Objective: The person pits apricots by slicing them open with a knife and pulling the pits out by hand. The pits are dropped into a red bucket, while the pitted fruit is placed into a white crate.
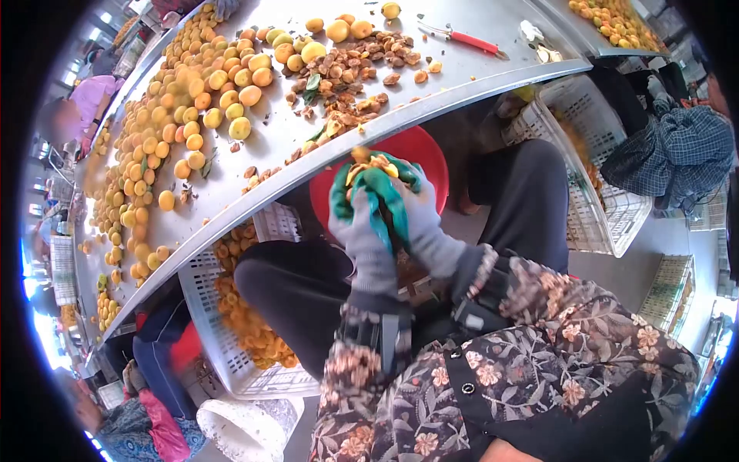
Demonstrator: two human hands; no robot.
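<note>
My left hand (350, 204) and my right hand (409, 202), in grey gloves with green-coated fingers, come together over a red basin (433, 163). Their fingers are closed round torn orange-yellow apricot pieces (372, 168). How the pieces are shared between the two hands is partly hidden by the fingers. Just beyond the hands runs the rim of a metal table (254, 197). On it lie a heap of brown apricot pits (346, 73) and many whole apricots (173, 127).
Red-handled pruning shears (466, 38) lie on the table. A white crate of apricot halves (246, 381) stands left of my legs, another white crate (616, 231) to the right. A white bucket (231, 431) is on the floor. Other people sit on both sides.
</note>
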